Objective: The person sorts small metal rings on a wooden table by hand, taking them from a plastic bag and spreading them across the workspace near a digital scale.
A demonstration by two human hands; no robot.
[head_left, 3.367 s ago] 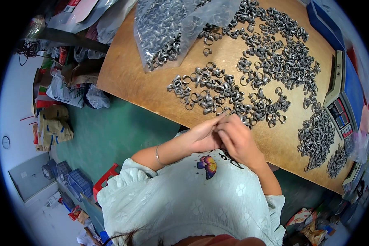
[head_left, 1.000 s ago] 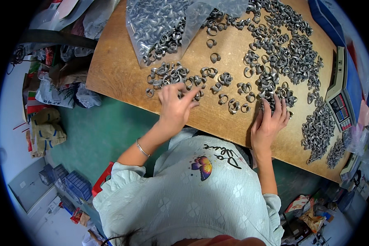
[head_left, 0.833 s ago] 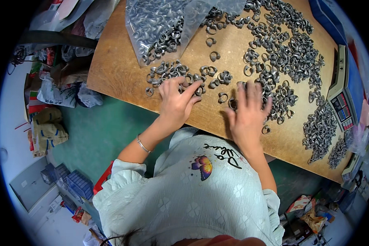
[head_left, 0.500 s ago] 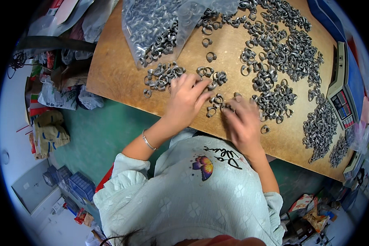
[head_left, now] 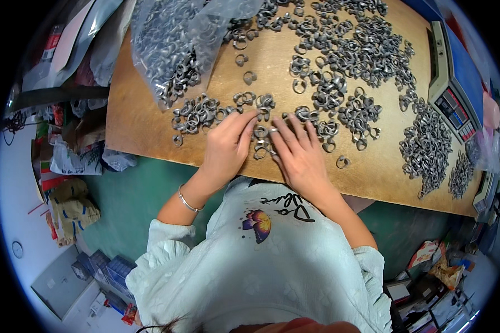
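Grey metal rings lie in loose heaps over the wooden table. My left hand [head_left: 226,145] reaches in by the near edge, thumb and fingers drawn together at a small cluster of rings [head_left: 264,102]; what is between the fingertips is hidden. My right hand [head_left: 301,157] rests palm down beside it, fingers stretched and apart, the tips at rings [head_left: 306,114]. Between the two hands sit a few more rings [head_left: 261,149]. Left of my left hand is a small pile of rings [head_left: 197,115].
A clear plastic bag of rings [head_left: 164,47] lies at the far left of the table [head_left: 141,130]. Bigger ring heaps [head_left: 366,50] spread across the far right, with another pile [head_left: 426,145] near a digital scale [head_left: 454,108]. One single ring [head_left: 343,161] lies right of my right hand.
The view has shifted, so the table appears further left. My right hand, blurred and bent over the rings before, now has its fingers straighter and spread. My left fingers have drawn closer together.
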